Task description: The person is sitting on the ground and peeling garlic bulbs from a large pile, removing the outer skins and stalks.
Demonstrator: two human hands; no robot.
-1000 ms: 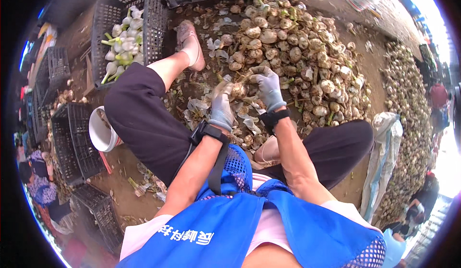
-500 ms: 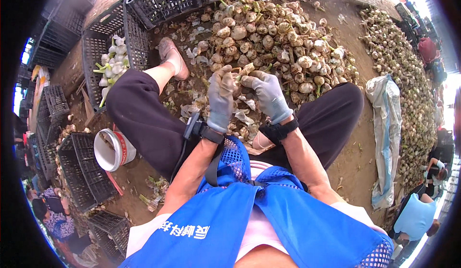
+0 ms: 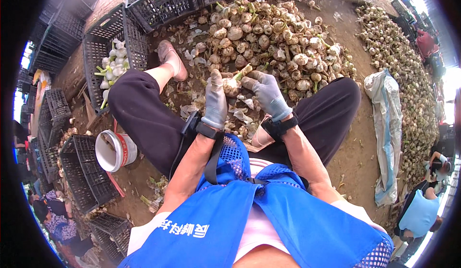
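Note:
Between my gloved hands is a garlic bulb [image 3: 231, 87] with a short greenish stem pointing up and to the right. My left hand [image 3: 215, 99] is closed round the bulb's left side. On the other side, my right hand [image 3: 267, 95] has its thumb and fingers pinched against the bulb near the base of the stem. Both hands wear light grey, soiled gloves. Just beyond them lies a heap of unpeeled garlic [image 3: 283, 42], dirty and stemmed. Papery peelings [image 3: 240, 115] litter the ground below my hands.
A black crate [image 3: 103, 32] with white peeled garlic [image 3: 115, 66] stands at left, more crates [image 3: 165, 3] behind it. Beside my left knee is a white bucket [image 3: 108, 152]. A pale sack [image 3: 385, 133] lies at right, before another long garlic heap [image 3: 413, 90]. Other people sit at both sides.
My hands have moved slightly apart, and the bulb between them shows more fully, its stem now tilted up to the right. The view has shifted a little.

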